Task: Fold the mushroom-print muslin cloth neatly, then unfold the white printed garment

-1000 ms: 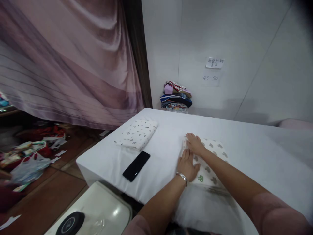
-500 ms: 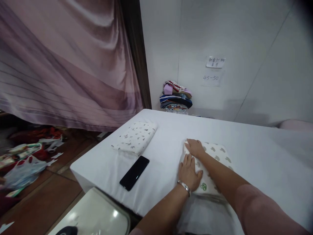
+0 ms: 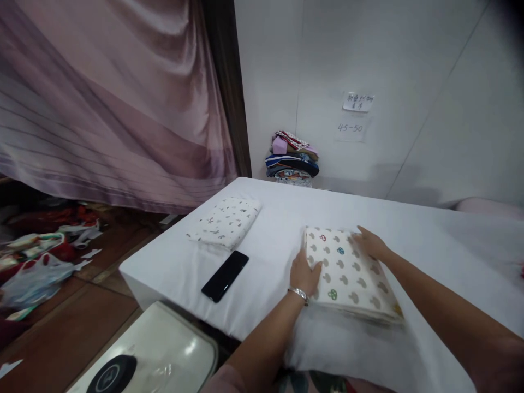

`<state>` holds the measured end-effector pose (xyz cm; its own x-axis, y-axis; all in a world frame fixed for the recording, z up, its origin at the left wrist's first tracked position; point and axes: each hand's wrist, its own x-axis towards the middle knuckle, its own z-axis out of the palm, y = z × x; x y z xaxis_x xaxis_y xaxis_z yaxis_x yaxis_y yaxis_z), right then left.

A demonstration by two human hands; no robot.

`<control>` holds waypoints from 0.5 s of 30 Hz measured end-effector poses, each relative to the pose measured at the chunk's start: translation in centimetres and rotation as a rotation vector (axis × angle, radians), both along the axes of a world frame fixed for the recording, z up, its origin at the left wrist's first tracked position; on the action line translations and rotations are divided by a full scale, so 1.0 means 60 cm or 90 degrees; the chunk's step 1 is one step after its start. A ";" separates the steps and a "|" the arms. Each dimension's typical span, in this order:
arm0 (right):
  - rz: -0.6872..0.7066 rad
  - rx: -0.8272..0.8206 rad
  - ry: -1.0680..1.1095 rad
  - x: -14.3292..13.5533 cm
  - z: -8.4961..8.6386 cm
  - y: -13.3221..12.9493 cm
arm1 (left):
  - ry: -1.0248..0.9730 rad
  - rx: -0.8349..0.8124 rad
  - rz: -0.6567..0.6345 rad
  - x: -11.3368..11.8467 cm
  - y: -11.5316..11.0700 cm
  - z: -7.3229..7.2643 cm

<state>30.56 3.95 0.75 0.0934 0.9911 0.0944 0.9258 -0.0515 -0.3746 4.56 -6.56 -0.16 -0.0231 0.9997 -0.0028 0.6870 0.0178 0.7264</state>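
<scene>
A folded white cloth (image 3: 344, 275) with grey-brown mushrooms and a few coloured ones lies on the white-covered table. At its left edge, my left hand (image 3: 305, 274), with a silver bracelet on the wrist, has the thumb on top; the other fingers are partly hidden along the edge. My right hand (image 3: 371, 243) holds the far right side, its fingers around the edge. A second folded white cloth (image 3: 229, 222) with small grey prints lies to the left. Between that cloth and the table's front edge is a black phone (image 3: 225, 276).
The white tablecloth (image 3: 282, 218) covers the table. A cream-coloured lid or seat (image 3: 172, 344) with a black round object (image 3: 112, 374) stands at the front left. A stack of folded fabrics (image 3: 292, 161) is by the wall. Plastic bags (image 3: 39, 278) lie on the floor.
My right hand has moved from the far left corner of the mushroom cloth to its far right side. My left hand has slid off the top to the left edge.
</scene>
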 end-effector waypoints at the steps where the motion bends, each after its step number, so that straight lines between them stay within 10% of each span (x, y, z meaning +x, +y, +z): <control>1: -0.024 -0.021 0.020 0.018 -0.005 -0.018 | -0.007 -0.012 -0.001 -0.003 0.006 0.005; 10: -0.171 -0.131 0.383 0.024 -0.018 -0.180 | -0.096 -0.254 -0.009 -0.014 0.064 0.012; 15: -0.192 -0.110 0.405 0.000 -0.012 -0.206 | -0.086 -0.172 -0.017 -0.013 0.098 0.029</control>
<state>30.54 -8.44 0.01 0.3500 0.9093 -0.2250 0.4677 -0.3777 -0.7991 3.77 -0.69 1.56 0.0224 0.9625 -0.2702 0.5869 0.2062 0.7829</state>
